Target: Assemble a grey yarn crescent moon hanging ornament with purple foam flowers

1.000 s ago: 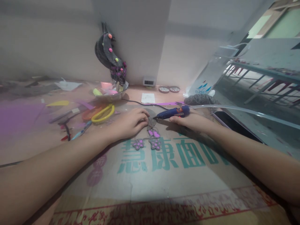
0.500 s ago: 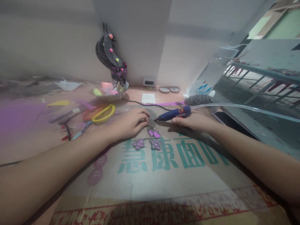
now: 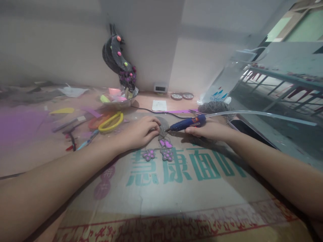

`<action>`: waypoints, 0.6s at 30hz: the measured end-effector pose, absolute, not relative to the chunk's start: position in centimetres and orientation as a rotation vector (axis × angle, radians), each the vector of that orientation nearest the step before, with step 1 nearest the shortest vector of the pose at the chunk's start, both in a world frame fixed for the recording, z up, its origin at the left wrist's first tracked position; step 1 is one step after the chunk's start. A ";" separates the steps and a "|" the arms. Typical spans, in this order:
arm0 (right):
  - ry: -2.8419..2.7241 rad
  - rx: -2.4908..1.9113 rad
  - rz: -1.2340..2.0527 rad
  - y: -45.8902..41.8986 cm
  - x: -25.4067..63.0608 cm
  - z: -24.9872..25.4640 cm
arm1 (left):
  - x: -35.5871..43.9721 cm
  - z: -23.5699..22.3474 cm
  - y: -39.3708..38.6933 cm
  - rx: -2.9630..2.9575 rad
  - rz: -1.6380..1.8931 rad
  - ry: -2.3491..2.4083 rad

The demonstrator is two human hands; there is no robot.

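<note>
My right hand [image 3: 204, 130] is wrapped round a blue hot glue gun [image 3: 186, 123], with a long clear glue stick [image 3: 262, 115] jutting from its back end. The gun's nozzle points left and meets the grey craft piece [image 3: 164, 125], or nearly so. On the other side, my left hand [image 3: 146, 131] has its fingers curled and closed at the edge of that piece, steadying it against the cardboard [image 3: 161, 198]. Just below lies a grey-edged purple shape [image 3: 166, 144]. Two flower shapes, grey with purple, the left one [image 3: 148, 155] and the right one [image 3: 167, 154], lie nearer me.
Scissors with yellow handles [image 3: 111, 121] lie left, among scraps. Behind stand a clear bowl [image 3: 117, 103] of coloured pieces, a dark crescent ornament [image 3: 116, 55] and a small digital clock [image 3: 160, 88]. Grey yarn [image 3: 215, 107] and a dark-screened device [image 3: 252, 133] are at right.
Almost nothing differs. The glue gun's tip and both hands keep nearly the same place; the clear glue stick's far end sits slightly farther left.
</note>
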State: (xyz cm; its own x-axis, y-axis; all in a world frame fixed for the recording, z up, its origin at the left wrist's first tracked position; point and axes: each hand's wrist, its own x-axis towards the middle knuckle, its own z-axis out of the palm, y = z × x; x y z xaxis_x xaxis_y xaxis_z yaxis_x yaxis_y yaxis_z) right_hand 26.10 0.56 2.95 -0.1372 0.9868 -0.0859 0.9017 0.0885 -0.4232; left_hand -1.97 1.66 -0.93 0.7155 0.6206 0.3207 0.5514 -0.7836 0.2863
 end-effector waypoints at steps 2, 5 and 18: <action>-2.160 -1.899 0.545 0.5 26.2 3.0 | -2.0 -1.0 1.7 2.750 0.608 0.945; -2.234 -1.801 0.544 0.5 26.3 3.2 | -2.0 -1.0 1.7 2.753 0.614 0.941; -2.333 -1.676 0.813 0.2 26.7 4.9 | -2.0 -1.1 1.8 2.740 0.623 0.948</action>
